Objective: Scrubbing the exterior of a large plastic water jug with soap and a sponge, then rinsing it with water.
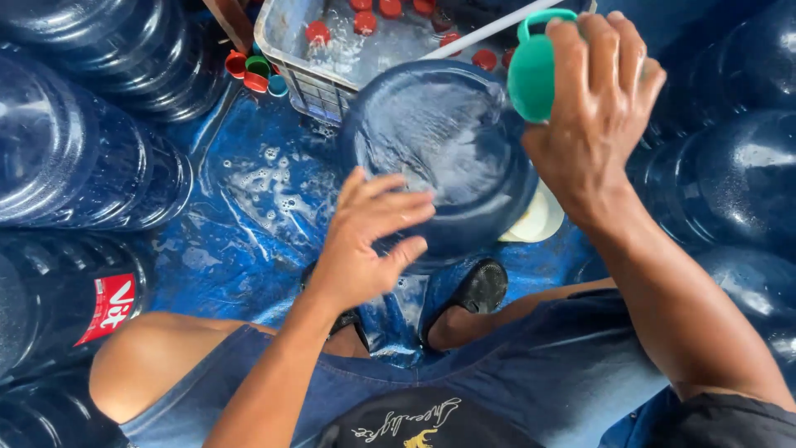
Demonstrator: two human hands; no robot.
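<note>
A large blue water jug (439, 153) stands in front of me with its wet bottom facing up, water running over it. My left hand (365, 241) lies flat on the jug's near side with fingers spread. Above the jug's right edge, my right hand (593, 108) grips a green plastic scoop cup (532, 70), tilted toward the jug. My two feet in dark sandals (477, 290) rest on the wet blue floor (240, 216) just below the jug.
Several big blue water jugs lie stacked at the left (75, 158) and right (730, 174). A clear plastic crate (319, 79) holding water and red caps sits behind the jug. Loose coloured caps (255, 70) lie beside the crate. A pale dish (539, 220) peeks out under the jug's right side.
</note>
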